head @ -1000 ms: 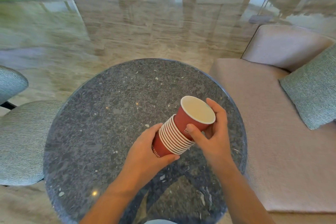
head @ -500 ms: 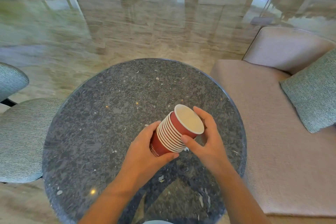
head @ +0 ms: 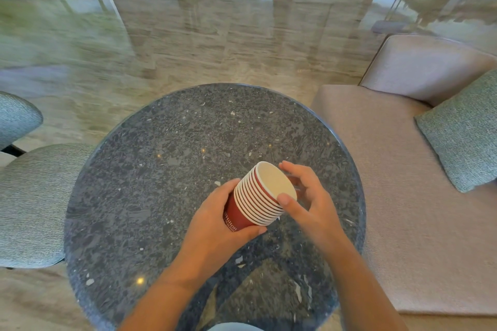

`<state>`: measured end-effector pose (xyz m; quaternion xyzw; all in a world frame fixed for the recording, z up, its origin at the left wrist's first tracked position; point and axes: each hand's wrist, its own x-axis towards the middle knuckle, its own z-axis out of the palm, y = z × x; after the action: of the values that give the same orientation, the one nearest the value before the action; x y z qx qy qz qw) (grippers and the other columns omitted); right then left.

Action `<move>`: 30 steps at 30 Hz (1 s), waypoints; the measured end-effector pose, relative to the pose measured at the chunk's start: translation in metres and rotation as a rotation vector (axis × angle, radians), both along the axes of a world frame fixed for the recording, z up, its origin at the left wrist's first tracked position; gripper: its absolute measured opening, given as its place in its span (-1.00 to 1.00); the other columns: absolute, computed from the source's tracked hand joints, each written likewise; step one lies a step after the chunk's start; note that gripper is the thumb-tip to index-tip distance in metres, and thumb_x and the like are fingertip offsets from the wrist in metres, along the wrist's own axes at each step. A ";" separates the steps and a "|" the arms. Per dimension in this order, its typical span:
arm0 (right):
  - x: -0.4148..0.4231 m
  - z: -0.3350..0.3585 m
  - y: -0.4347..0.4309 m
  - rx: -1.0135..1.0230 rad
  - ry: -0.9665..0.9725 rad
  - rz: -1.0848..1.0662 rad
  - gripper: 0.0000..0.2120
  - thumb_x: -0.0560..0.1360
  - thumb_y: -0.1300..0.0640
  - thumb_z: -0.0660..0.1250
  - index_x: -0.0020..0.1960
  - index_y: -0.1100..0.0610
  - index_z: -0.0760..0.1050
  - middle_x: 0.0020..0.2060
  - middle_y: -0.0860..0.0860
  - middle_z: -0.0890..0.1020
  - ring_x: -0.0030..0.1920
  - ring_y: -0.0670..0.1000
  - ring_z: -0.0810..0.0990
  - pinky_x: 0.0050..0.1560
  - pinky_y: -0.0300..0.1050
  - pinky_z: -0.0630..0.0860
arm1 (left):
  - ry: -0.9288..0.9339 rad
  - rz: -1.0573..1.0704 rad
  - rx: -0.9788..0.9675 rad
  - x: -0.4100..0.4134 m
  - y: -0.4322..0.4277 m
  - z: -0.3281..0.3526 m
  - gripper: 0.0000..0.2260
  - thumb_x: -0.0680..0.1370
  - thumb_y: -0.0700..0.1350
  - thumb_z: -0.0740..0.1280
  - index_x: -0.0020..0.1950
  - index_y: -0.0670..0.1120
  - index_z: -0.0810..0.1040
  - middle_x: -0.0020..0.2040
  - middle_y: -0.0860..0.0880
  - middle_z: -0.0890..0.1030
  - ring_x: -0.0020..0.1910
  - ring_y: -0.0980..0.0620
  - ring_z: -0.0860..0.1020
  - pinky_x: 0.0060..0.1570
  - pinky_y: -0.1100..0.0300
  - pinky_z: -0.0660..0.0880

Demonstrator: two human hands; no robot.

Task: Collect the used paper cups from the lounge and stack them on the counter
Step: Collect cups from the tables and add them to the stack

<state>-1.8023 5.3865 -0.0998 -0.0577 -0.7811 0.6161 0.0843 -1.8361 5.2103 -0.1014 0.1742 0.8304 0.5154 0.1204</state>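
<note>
A nested stack of red paper cups [head: 258, 200] with white rims is held tilted above the round dark granite table [head: 161, 169], its mouth facing up and to the right. My left hand [head: 217, 220] wraps around the red base of the stack. My right hand [head: 306, 196] cups the rim end, thumb on the near edge of the top cup and fingers behind it. The top cup sits fully down, only its rim showing above the others. Its pale inside looks empty.
A beige sofa [head: 376, 169] with a grey-green cushion [head: 462, 129] stands close on the right of the table. A grey-green chair [head: 32, 196] is on the left. Glossy marble floor [head: 215, 35] stretches beyond the table.
The top cup, which stuck out of the stack a second ago, has been pushed fully down by my right hand. The stack has shifted slightly lower and left.
</note>
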 end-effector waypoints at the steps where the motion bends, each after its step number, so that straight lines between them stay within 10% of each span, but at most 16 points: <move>1: 0.000 -0.001 0.000 -0.001 -0.005 0.007 -0.47 0.31 -0.24 0.29 0.23 -0.09 0.37 0.15 -0.11 0.47 0.14 -0.17 0.48 0.11 -0.23 0.44 | 0.000 -0.001 0.003 0.000 0.000 0.000 -0.33 0.24 0.04 0.57 0.07 0.57 0.26 0.07 0.45 0.44 0.08 0.39 0.44 -0.03 0.32 0.46; 23: -0.010 -0.035 0.009 -0.051 -0.101 -0.006 -0.55 0.35 -0.20 0.38 0.18 -0.17 0.37 0.15 -0.08 0.51 0.12 -0.14 0.52 0.10 -0.06 0.50 | -0.090 0.081 -0.029 -0.014 -0.013 -0.024 -0.42 0.24 -0.01 0.58 0.05 0.41 0.35 -0.01 0.42 0.51 0.02 0.47 0.44 -0.16 0.54 0.42; 30: -0.014 -0.079 0.027 0.173 -0.258 -0.034 -0.54 0.37 -0.12 0.36 0.23 -0.11 0.33 0.08 -0.25 0.42 0.07 -0.30 0.45 -0.04 -0.43 0.40 | -0.137 0.172 -0.058 -0.027 -0.025 -0.037 -0.44 0.24 -0.03 0.58 -0.01 0.40 0.33 -0.06 0.35 0.49 -0.06 0.56 0.40 -0.26 0.56 0.39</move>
<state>-1.8164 5.4134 -0.1786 -0.1424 -0.8343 0.5326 -0.0018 -1.8635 5.1852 -0.1382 0.0630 0.8466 0.5104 0.1374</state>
